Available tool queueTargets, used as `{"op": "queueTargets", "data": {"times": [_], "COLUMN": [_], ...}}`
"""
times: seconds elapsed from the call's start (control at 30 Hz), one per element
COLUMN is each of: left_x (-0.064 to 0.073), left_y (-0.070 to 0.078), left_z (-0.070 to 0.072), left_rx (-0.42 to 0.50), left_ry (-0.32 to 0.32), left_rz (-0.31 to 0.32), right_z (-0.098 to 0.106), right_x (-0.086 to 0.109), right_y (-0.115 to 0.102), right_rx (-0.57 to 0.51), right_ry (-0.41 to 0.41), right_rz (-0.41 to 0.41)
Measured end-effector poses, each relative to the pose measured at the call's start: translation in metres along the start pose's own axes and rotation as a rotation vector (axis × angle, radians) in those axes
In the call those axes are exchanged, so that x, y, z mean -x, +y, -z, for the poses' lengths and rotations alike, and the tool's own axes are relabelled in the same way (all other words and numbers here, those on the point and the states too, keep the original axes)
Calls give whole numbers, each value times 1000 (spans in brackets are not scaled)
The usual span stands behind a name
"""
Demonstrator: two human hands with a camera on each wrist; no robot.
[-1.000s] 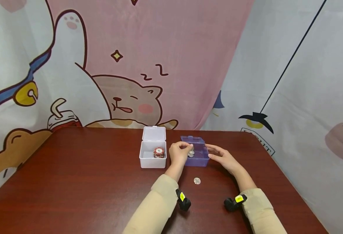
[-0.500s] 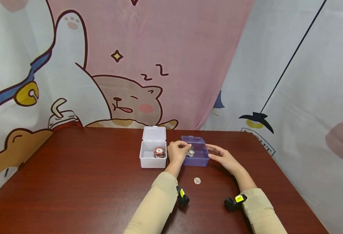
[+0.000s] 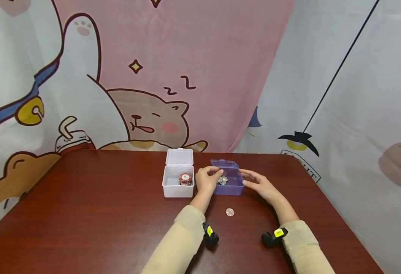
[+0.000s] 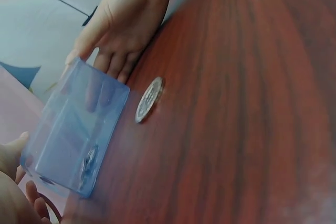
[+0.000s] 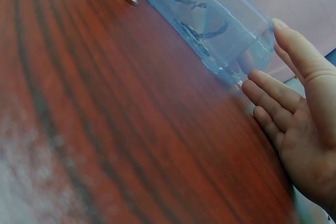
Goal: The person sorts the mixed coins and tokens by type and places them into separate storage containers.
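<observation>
A translucent blue-purple box (image 3: 232, 190) stands on the table with its lid (image 3: 225, 164) tipped back. Several silvery coins (image 3: 222, 180) lie inside it, at the left. My left hand (image 3: 205, 182) is bent over the box's left side, thumb and index finger close together above the coins. Whether anything is between those fingertips is hidden. My right hand (image 3: 260, 185) rests at the box's right side, its fingers fairly straight and its thumb at the upper edge. One silvery coin (image 3: 230, 212) lies flat on the table in front of the box.
Just left of my left hand, a white box (image 3: 178, 191) stands with its lid up; red-and-white poker chips (image 3: 185, 179) are stacked in its right part. The brown table (image 3: 101, 220) ends at a patterned curtain (image 3: 221, 76) behind both boxes.
Over the last second my left hand has shifted slightly left and the coins in the blue box show more. My right hand and the coin on the table stay put.
</observation>
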State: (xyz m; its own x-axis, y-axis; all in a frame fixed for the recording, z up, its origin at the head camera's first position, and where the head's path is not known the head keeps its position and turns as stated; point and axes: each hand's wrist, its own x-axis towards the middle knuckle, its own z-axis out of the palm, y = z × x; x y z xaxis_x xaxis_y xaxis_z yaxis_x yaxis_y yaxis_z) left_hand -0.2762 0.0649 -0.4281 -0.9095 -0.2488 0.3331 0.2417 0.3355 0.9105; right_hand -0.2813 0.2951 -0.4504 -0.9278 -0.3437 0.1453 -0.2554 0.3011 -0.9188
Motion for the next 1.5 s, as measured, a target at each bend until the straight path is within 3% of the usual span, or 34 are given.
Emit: {"op": "queueTargets", "data": {"times": [0.37,0.7,0.93,1.17,1.33,1.5], "left_x": [15,28,35,45,49,51], "left_y": [5,11,8,5,0,-4], "left_z": [15,32,41,50,50,49], "left_rx": [131,216,166,120,63,23], "left_ry": [-54,-216,-329,-508,-629,-690], "left_rz": [-94,-119,-173,-232,-235,-221], "right_z": [1,-1,0,-1,-1,-1], "right_x": [0,0,0,0,0,0], "right_y": [1,0,0,1,1,1], "right_rx": [-8,-9,-5,-12,-24,-27], "right_ry": [-8,-4,-4,-1,-5,-10], "right_rz": [8,-2,-3,2,12,11]}}
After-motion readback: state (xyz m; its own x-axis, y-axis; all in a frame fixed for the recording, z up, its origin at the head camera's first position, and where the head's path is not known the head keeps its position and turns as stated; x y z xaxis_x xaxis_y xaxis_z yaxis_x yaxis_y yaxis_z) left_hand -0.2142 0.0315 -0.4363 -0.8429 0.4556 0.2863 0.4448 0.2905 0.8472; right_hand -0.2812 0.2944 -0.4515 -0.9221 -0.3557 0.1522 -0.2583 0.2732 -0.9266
